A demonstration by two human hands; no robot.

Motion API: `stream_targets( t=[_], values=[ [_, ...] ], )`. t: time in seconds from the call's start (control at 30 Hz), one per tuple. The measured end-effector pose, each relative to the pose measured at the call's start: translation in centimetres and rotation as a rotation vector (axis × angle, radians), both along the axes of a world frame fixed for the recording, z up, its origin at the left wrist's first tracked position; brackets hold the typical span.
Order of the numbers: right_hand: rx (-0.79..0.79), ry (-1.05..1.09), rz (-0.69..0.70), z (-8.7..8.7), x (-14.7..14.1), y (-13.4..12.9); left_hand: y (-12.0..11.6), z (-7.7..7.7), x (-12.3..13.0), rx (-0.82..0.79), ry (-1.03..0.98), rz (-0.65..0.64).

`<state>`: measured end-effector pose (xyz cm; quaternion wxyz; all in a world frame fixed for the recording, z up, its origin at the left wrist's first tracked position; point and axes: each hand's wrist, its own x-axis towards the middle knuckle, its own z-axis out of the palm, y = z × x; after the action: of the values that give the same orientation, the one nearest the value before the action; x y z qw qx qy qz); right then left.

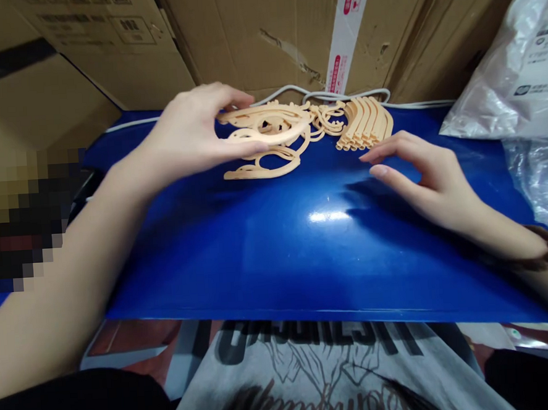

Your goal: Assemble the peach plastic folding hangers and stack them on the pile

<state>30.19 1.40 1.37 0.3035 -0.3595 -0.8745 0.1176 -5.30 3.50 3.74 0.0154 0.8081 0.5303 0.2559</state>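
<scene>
Between the thumb and fingers of my left hand (199, 132) is a curved beige piece (286, 134), held over a loose heap of similar parts. One separate curved part (262, 171) lies just below it on the blue table. To the right sits a small tangle of thin hooked parts (329, 120), beside a neat row of nested curved pieces (366, 122). My right hand (423, 174) hovers just in front of that row, thumb and fingers apart, holding nothing.
Cardboard boxes (245, 40) stand along the back of the blue table (278, 266). A white cable (285, 89) runs along their base. Clear plastic bags (503, 79) lie at the right. The table's near edge crosses above a printed grey cloth (326, 375).
</scene>
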Motion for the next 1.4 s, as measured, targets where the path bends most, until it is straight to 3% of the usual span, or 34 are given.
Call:
stream_targets(
  t=[0.17,0.23,0.37,0.47,0.67,0.83,0.93,1.07,1.23,1.4],
  values=[
    [-0.041,-0.086,0.070,-0.6,-0.1,0.7,1.8,-0.6,-2.6,-0.206,-0.017,0.015],
    [-0.044,-0.116,0.071,-0.7,-0.2,0.7,2.2,-0.9,-2.8,-0.218,-0.017,-0.012],
    [-0.039,-0.149,0.094,-0.8,-0.3,0.7,1.8,-1.1,-1.6,-0.198,0.080,0.004],
    [-0.040,-0.159,0.116,-0.8,-0.3,0.8,1.0,-1.3,-0.1,-0.286,0.193,-0.008],
    [-0.035,-0.186,0.131,-0.9,-0.3,0.9,1.3,-2.8,0.3,-0.214,0.215,-0.034],
    [-0.042,-0.217,0.129,-0.7,-0.3,0.9,1.2,-2.1,0.5,-0.187,0.236,0.019],
    [-0.042,-0.227,0.140,-0.8,-0.3,0.9,0.6,-1.5,1.1,-0.206,0.173,-0.082],
    [-0.052,-0.232,0.139,-0.8,-0.3,0.9,0.3,-1.9,1.4,-0.220,0.196,-0.204],
    [-0.053,-0.244,0.142,-0.7,-0.3,0.9,0.8,-2.7,1.0,-0.199,0.196,-0.217],
    [-0.027,-0.252,0.159,-0.9,-0.3,0.9,1.0,-2.5,0.9,-0.245,0.157,-0.226]
  ],
)
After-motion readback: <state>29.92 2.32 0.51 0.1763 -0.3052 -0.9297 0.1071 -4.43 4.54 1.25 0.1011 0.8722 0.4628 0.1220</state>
